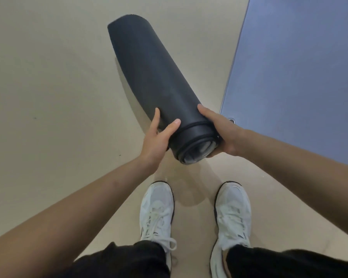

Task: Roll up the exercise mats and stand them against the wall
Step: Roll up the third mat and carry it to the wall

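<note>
Two mats are in my sight. One is a dark mat (pixel 155 81), rolled into a thick tube, and I have it by its near end with both hands. My left hand (pixel 159 135) wraps the left side of the roll, thumb lying over the top and a finger stretched along the side. My right hand (pixel 219 131) cups the right side of the same end, thumb pressed on the curve and fingers curled under the rim. Both hands are closed on the roll.

The tube slants away from me and to the left, its near end raised above my feet, its spiral edge and a paler inner layer facing me. A shadow lies under its far half; I cannot tell whether the far end touches the floor (pixel 48 77).

The floor is smooth, matt and beige, with a couple of small dark specks on the left. On the right a blue mat (pixel 299 67) lies flat and unrolled, its long edge running up to the top of the view and its rounded near corner just beside my right hand. Something small and round sits at that corner, too small to make out.

Below the roll stand my left shoe (pixel 157 209) and right shoe (pixel 233 213), white and laced, apart on the bare floor, with dark trousers (pixel 129 259) at the bottom edge.
</note>
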A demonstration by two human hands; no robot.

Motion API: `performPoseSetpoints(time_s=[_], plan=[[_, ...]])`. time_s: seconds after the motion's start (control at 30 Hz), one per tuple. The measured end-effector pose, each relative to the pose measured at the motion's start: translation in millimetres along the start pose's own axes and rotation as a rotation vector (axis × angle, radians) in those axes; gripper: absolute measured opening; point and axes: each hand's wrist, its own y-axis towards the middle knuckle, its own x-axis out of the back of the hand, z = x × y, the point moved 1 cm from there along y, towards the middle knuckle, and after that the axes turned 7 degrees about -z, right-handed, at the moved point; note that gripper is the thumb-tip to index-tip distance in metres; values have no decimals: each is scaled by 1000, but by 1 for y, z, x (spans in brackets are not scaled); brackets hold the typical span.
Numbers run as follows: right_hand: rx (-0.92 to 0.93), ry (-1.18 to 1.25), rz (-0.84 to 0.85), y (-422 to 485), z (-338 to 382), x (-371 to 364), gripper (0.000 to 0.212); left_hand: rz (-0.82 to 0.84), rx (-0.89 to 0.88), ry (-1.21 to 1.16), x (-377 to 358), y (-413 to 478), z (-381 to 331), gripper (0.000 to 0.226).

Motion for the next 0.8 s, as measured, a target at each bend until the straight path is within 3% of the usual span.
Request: performPoseSetpoints(time_s=[0.13, 0.27, 0.33, 0.43, 0.6, 0.8], plan=[[155, -109, 45, -55, 56, -7, 47, 25, -73, 25, 27, -23, -65, 81], [269, -298, 113, -120, 115, -15, 76, 14, -157, 66, 60, -55, -132, 66], [351, -328, 137, -152, 134, -22, 71, -7, -189, 66, 75, -74, -161, 49], [506, -281, 149, -197, 153, -30, 51, 8, -227, 76, 95, -105, -196, 47], [609, -236, 105, -255, 157, -43, 49, -6, -292, 188, 129, -161, -229, 61], [678, -69, -30, -296, 143, -62, 63, -120, -457, 226, 151, -210, -249, 27]])
